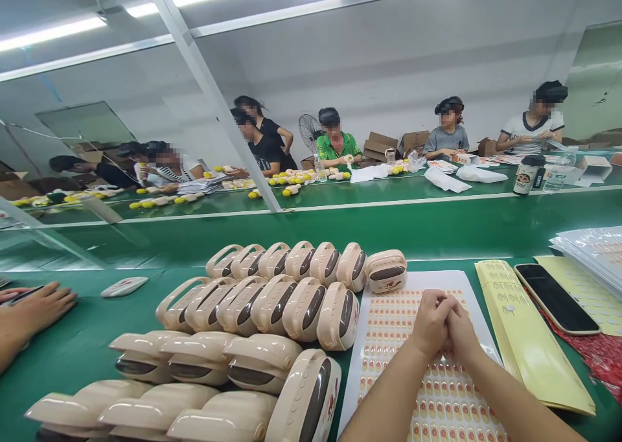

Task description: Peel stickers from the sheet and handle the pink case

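Observation:
My left hand and my right hand are clasped together, fingers folded over one another, and no object shows between them. Beneath them lies a white sheet of small oval stickers, in rows of red and gold. Beside the sheet's far left corner, a beige plastic device with a dark front panel partly overlaps it. To the left stand several rows of the same beige handled devices, the nearest upright one close to my left forearm.
Yellow sticker sheets, a phone and red mesh lie at right. A co-worker's hand rests at far left, near a white mouse-shaped object. Behind a green divider, several people work at another table.

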{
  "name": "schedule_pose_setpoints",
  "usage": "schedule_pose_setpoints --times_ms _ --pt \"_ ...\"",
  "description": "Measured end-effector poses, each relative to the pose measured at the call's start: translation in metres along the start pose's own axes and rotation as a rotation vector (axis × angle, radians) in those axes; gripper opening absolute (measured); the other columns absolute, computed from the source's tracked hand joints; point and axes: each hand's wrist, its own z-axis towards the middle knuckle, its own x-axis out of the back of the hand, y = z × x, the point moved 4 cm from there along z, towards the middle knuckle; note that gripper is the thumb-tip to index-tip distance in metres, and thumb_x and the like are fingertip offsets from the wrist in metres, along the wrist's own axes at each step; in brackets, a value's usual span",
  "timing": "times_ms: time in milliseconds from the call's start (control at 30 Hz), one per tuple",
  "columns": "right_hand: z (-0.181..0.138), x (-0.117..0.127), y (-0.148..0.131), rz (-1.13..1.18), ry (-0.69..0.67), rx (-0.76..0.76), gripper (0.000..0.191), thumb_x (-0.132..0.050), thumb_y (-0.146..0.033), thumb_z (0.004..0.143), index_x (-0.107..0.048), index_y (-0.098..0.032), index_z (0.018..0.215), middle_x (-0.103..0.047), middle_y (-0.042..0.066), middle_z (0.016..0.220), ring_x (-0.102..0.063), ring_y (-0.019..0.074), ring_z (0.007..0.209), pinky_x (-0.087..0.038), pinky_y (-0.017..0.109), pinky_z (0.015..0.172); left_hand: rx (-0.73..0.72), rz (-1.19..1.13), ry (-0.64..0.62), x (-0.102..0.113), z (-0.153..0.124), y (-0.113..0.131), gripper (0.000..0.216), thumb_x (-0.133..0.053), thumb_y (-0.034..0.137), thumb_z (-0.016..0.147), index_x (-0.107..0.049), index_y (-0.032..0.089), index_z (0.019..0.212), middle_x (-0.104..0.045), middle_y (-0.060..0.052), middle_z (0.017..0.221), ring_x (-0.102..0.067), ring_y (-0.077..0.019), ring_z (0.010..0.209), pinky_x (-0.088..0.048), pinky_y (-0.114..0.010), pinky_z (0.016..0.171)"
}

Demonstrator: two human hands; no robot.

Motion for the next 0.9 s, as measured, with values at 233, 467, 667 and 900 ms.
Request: schedule_pose_setpoints --times_ms 233,467,667,900 --pt "-0.0032 -0.0003 -0.0031 -0.009 0.008 -0.003 0.052 -0.054 -0.05 0.049 -0.051 -0.013 0.085 -0.058 0.007 0.097 -0.051 0.0222 0.097 -0.043 0.031 0.086 0.003 0.0 0.001 0.0006 0.0001 -0.0003 0.017 -0.049 0.008 0.078 -0.066 0.007 0.081 -0.056 -0.01 0.078 -0.05 -0.0161 0.075 -0.047 -0.024 0.064" --pt "-0.0017 0.001 -0.0032 -0.003 0.029 -0.002 0.049 -0.055 -0.049 0.046 -0.053 -0.013 0.08 -0.059 0.006 0.092 -0.052 0.0212 0.091 -0.044 0.03 0.08 0.01 -0.015 -0.011 0.0005 -0.0003 -0.0013 0.018 -0.048 0.006 0.077 -0.065 0.008 0.082 -0.056 -0.01 0.08 -0.05 -0.0159 0.075 -0.047 -0.025 0.064" --pt "-0.0015 0.0012 -0.0032 0.025 0.05 -0.007 0.046 -0.057 -0.047 0.045 -0.054 -0.013 0.076 -0.06 0.007 0.087 -0.054 0.0209 0.088 -0.045 0.029 0.076 0.018 -0.019 -0.012 -0.0005 -0.0013 -0.002 0.018 -0.048 0.007 0.077 -0.065 0.009 0.083 -0.056 -0.009 0.081 -0.049 -0.0157 0.076 -0.047 -0.024 0.065" --pt "-0.0004 0.0032 -0.0013 0.027 0.045 -0.017 0.05 -0.058 -0.048 0.044 -0.055 -0.013 0.079 -0.06 0.006 0.088 -0.054 0.0196 0.089 -0.045 0.025 0.073 0.033 -0.026 -0.03 -0.0033 -0.0023 -0.0027 0.019 -0.047 0.009 0.079 -0.066 0.01 0.085 -0.057 -0.009 0.082 -0.049 -0.0163 0.077 -0.046 -0.025 0.065"
